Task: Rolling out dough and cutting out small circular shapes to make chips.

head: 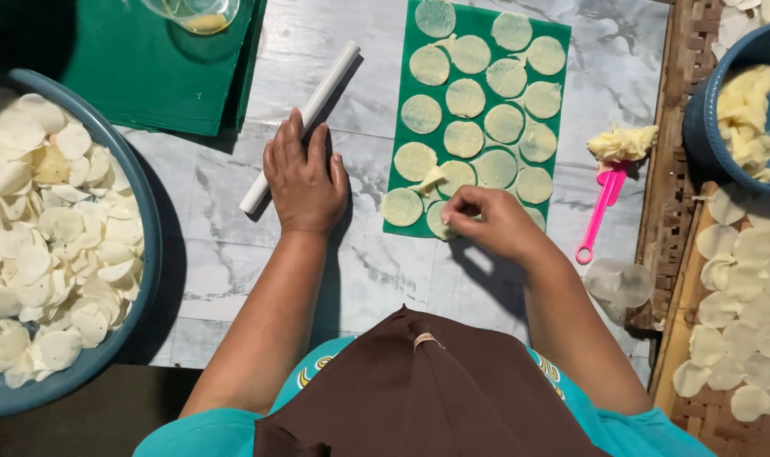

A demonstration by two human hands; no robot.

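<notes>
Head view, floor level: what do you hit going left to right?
Blue basin of white discs → white roller under the left hand → right hand at the green sheet of discs → pink scraper → woven tray.

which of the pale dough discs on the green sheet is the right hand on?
The pale dough disc at the green plastic sheet's near edge, bottom row, second from left. The right hand pinches it; the other discs lie untouched.

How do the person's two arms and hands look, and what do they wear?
Both forearms are bare. The left hand and right hand wear no gloves; no rings or watch are visible. Short turquoise sleeves show near the bottom edge, beside a brown cloth with a small band.
</notes>
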